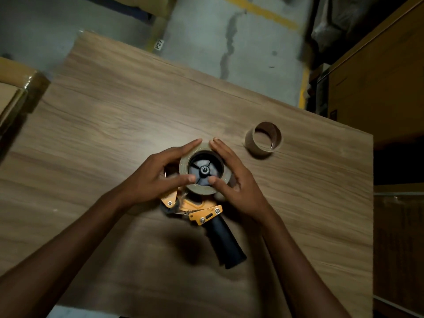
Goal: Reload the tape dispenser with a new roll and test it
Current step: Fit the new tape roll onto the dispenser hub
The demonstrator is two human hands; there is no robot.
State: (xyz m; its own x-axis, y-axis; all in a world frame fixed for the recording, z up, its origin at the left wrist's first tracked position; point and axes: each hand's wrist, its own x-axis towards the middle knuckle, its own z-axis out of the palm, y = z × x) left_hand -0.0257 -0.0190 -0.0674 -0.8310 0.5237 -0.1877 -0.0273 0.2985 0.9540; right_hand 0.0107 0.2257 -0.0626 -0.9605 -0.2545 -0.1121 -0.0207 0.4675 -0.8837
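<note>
Wood-grain laminate covers the table, and near its middle lies an orange tape dispenser on its side, its black handle pointing toward the person. A roll of brownish tape sits on the dispenser's black hub, whose spokes and centre nut show through the roll's open core.

Both hands are on that roll. The left hand cups its left side, the fingers stretched along the far rim and the thumb pressed on the near face beside the hub. The right hand mirrors it on the right side, its fingers reaching up over the far edge and its thumb resting on the near face. The two sets of fingers are spread moderately wide around the roll, with the index tips nearly meeting at the top.

To the right of the hands, well apart from the dispenser, an empty cardboard core stands on end on the table. A cardboard box overlaps the table's left edge. Beyond the table is a grey concrete floor with yellow lines.
</note>
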